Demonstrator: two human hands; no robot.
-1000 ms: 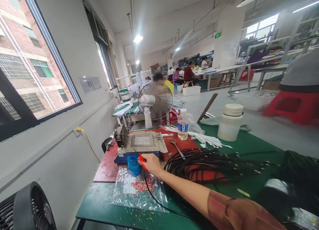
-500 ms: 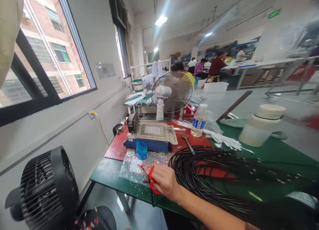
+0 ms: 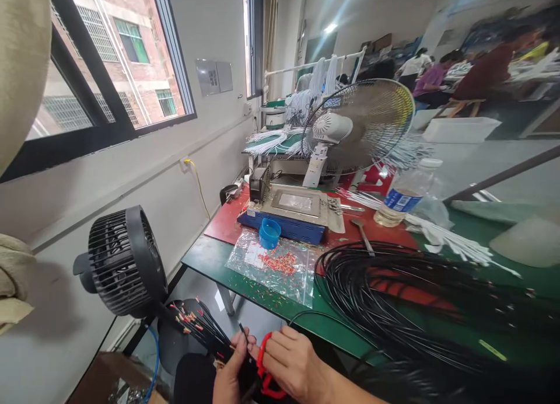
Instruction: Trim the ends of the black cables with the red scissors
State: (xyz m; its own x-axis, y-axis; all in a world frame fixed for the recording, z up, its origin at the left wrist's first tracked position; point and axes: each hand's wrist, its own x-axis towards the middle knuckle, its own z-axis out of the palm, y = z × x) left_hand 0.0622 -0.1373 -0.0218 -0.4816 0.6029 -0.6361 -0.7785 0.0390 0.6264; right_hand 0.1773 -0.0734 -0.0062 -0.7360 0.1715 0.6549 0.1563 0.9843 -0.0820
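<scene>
While the right hand [image 3: 291, 366] is pinching a red tool [image 3: 262, 363], probably snips, the left hand [image 3: 230, 375] is clasping wires [image 3: 205, 328] slanting up-left.

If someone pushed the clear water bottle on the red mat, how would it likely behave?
The water bottle stands upright, tall and narrow, so a push near the cap would probably tip it. It looks nearly empty, so likely light and easy to slide. Once down, its round body could roll toward the white strips.

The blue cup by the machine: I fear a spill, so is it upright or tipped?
Upright. The blue cup stands on the plastic bag with its open mouth facing up.
</scene>
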